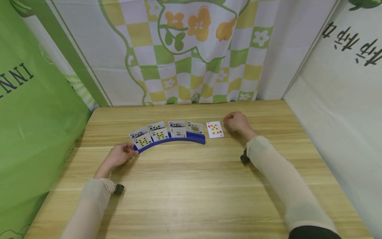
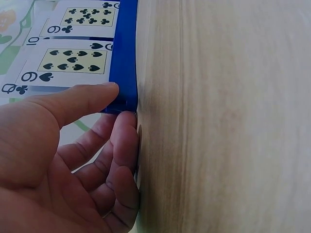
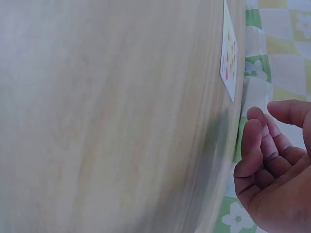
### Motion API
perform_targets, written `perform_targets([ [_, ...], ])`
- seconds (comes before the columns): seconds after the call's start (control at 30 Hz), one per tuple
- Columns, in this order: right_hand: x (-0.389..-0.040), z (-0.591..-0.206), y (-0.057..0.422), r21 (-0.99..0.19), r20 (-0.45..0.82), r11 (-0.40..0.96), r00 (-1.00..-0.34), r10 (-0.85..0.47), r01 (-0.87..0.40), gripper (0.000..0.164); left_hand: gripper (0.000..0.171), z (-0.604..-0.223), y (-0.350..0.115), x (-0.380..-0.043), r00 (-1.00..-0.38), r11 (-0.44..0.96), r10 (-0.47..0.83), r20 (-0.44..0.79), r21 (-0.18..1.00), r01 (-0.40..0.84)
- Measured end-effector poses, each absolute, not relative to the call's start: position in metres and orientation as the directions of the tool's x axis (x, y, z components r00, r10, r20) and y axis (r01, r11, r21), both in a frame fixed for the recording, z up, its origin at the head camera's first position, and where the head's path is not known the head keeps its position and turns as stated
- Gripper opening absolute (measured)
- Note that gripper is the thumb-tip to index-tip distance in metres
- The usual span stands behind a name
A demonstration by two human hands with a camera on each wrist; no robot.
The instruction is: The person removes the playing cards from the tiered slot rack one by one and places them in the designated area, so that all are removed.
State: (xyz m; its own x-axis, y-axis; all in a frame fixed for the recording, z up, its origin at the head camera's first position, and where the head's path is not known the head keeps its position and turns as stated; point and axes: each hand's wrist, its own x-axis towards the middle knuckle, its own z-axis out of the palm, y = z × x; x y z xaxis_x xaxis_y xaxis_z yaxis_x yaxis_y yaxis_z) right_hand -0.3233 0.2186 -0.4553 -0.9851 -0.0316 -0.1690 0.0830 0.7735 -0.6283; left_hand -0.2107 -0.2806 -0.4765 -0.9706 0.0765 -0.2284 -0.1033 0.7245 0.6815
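Note:
A curved blue card holder point(image 1: 196, 136) stands on the table with playing cards in two rows. Its near left end is pinched by my left hand point(image 1: 119, 155), thumb on top and fingers against the end. In the left wrist view a nine of spades point(image 2: 73, 63) and a nine of clubs point(image 2: 90, 18) stand in the front row. Behind are queens, a ten and a king point(image 1: 195, 127). To the right of the holder a seven of hearts point(image 1: 215, 129) lies face up. My right hand point(image 1: 237, 122) hovers just right of it, fingers loosely curled, holding nothing.
The wooden table point(image 1: 185, 189) reaches back to a patterned curtain point(image 1: 197, 76). A green cloth wall point(image 1: 35, 109) stands on the left and a white one point(image 1: 337, 109) on the right. Black wrist devices sit below both hands.

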Motion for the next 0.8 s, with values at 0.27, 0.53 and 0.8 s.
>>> perform_targets([
  [0.27,-0.315,-0.448,0.215,-0.654,-0.136,0.754,-0.99,-0.047,0.053,0.03,0.033,-0.477,-0.28,-0.21,-0.971,0.724,0.074,-0.227,0.682,-0.104],
  [0.53,-0.313,-0.446,0.217,-0.678,-0.117,0.734,-0.991,-0.06,0.036,0.029,0.035,-0.478,-0.28,-0.211,-0.972,0.734,0.065,-0.227,0.67,-0.107],
  [0.8,-0.306,-0.44,0.212,-0.719,-0.115,0.694,-0.991,-0.072,0.033,0.027,0.034,-0.478,-0.28,-0.21,-0.974,0.725,0.063,-0.22,0.68,-0.107],
])
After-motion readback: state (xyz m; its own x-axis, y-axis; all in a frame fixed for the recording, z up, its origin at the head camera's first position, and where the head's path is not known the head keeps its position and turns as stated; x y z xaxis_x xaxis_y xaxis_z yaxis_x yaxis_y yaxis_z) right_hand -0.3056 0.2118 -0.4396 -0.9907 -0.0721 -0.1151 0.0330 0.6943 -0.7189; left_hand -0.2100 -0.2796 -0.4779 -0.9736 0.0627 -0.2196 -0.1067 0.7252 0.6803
